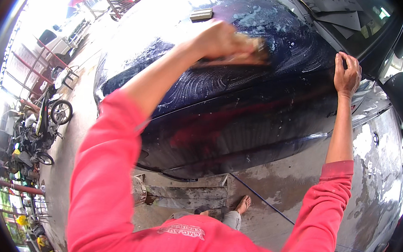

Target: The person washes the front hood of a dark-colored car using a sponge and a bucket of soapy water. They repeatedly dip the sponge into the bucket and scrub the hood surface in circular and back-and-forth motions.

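Left hand (218, 38) is gripping a tan object (260, 47); blur is hiding its exact shape. The object is sitting at the fingers, on the right of that hand, over a dark blue car hood (204, 86); blur is also masking how it is meeting the surface. Whitish swirls (276, 20) are marking the hood beyond and right of the left hand; finer curved streaks are showing on its near side. A pale grooved block (201, 15) is lying on the hood just beyond the left hand.

Right hand (347, 76) is poising with fingers loosely bent at the hood's rear corner; cannot tell whether it is touching. A dark side mirror (401, 96) is jutting out to its right. Nearer than both hands, a dark hose (263, 198) is running along the floor (282, 187) past a bare foot (243, 204). Far left of the left hand, motorcycles (44, 116) are standing.
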`<move>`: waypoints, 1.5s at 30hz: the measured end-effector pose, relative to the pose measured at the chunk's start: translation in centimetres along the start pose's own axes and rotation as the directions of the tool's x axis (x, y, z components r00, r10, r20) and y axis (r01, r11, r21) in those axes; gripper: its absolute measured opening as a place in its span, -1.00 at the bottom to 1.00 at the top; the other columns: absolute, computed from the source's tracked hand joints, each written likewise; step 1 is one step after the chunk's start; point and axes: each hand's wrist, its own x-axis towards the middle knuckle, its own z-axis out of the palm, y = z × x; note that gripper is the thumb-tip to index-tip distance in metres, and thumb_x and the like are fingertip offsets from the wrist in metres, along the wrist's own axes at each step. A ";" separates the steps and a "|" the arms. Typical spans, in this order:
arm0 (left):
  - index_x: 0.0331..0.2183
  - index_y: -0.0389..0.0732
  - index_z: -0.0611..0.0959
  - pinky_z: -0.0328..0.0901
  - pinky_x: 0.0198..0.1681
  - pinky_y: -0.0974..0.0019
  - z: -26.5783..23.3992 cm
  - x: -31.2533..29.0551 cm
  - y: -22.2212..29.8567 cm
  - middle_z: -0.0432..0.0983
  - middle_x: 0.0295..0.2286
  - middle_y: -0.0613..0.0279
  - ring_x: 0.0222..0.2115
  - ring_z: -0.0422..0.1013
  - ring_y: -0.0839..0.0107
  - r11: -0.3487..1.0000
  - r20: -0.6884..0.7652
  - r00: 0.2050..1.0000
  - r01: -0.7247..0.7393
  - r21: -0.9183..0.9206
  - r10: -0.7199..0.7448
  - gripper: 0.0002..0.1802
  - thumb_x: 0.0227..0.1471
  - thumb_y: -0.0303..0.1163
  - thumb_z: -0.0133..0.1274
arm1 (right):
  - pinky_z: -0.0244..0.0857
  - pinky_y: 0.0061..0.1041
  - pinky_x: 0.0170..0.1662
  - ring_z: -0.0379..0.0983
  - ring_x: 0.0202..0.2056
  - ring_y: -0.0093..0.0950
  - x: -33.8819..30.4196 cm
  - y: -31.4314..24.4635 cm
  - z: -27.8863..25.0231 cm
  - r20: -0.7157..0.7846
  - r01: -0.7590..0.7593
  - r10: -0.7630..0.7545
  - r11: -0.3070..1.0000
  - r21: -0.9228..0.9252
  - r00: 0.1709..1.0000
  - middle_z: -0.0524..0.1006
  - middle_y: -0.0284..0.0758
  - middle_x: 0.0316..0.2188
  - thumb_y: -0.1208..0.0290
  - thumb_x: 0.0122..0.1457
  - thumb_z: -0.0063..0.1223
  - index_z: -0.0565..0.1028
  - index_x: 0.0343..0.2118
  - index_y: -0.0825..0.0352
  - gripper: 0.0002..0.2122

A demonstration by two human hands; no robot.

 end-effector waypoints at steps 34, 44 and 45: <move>0.11 -0.06 0.69 0.48 0.02 -0.14 14.7 -79.6 -10.2 0.68 -0.07 -0.16 -0.01 0.61 -0.13 0.192 0.263 0.106 0.924 0.330 -0.959 -0.48 0.19 -0.06 0.14 | -0.11 -0.04 0.54 0.07 0.50 -0.22 -20.4 -58.9 -6.1 0.349 0.519 -0.870 0.489 0.701 0.349 0.27 -0.37 0.47 -0.28 0.09 0.32 0.42 0.38 -0.01 -0.19; -0.07 -0.23 0.77 0.50 0.06 -0.05 7.8 -73.9 -6.6 0.69 -0.08 -0.17 0.01 0.61 -0.06 -0.169 0.046 -0.201 0.908 0.384 -0.978 -0.51 0.12 -0.06 0.19 | -0.25 -0.03 0.57 -0.15 0.57 -0.08 -2.8 -32.2 -1.6 0.707 0.531 -0.684 0.672 0.515 0.179 0.07 -0.07 0.55 -0.57 0.16 -0.06 0.19 0.52 0.16 0.03; -0.11 -0.26 0.78 0.52 -0.01 -0.02 7.0 -73.7 -5.6 0.73 -0.17 -0.17 -0.08 0.66 -0.04 -0.236 0.013 -0.253 0.921 0.311 -0.967 -0.51 0.10 -0.07 0.19 | -0.29 -0.12 0.60 -0.12 0.58 -0.30 -3.1 -31.1 -0.2 0.403 0.729 -0.870 0.469 0.499 0.284 0.12 -0.40 0.56 -0.54 0.18 -0.07 0.20 0.52 -0.07 -0.07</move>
